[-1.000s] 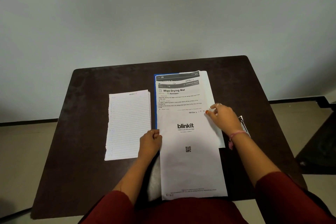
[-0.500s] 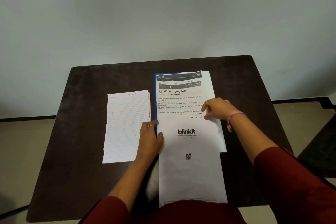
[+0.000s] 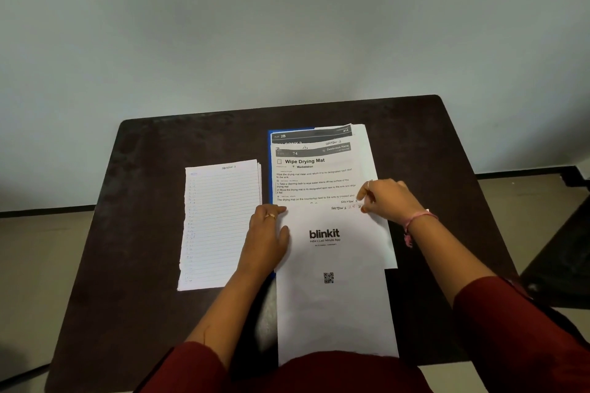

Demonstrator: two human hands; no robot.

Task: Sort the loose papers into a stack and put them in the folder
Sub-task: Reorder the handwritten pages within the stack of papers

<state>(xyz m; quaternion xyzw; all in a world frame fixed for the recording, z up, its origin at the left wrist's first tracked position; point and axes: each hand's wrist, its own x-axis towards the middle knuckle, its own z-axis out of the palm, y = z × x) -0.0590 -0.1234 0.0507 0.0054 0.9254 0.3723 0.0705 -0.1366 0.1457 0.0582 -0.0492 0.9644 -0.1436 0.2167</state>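
A blue folder (image 3: 270, 169) lies on the dark table (image 3: 153, 201), mostly covered by printed sheets. The "Wipe Drying Mat" sheet (image 3: 314, 180) lies on top of other pages. A long white "blinkit" paper (image 3: 332, 290) overlaps its near part and hangs over the table's front edge. My left hand (image 3: 266, 238) holds this paper's left edge, thumb on top. My right hand (image 3: 388, 198) pinches its top right corner with curled fingers. A small stack of lined pages (image 3: 220, 223) lies to the left of the folder.
The table stands against a plain grey wall (image 3: 287, 25). Bare dark tabletop shows at the far left and far right. Floor is visible on both sides of the table.
The blinkit paper has slid toward me, uncovering more of the printed sheet. My right hand moved left to the paper's top right corner, and my left hand shifted slightly up its left edge.
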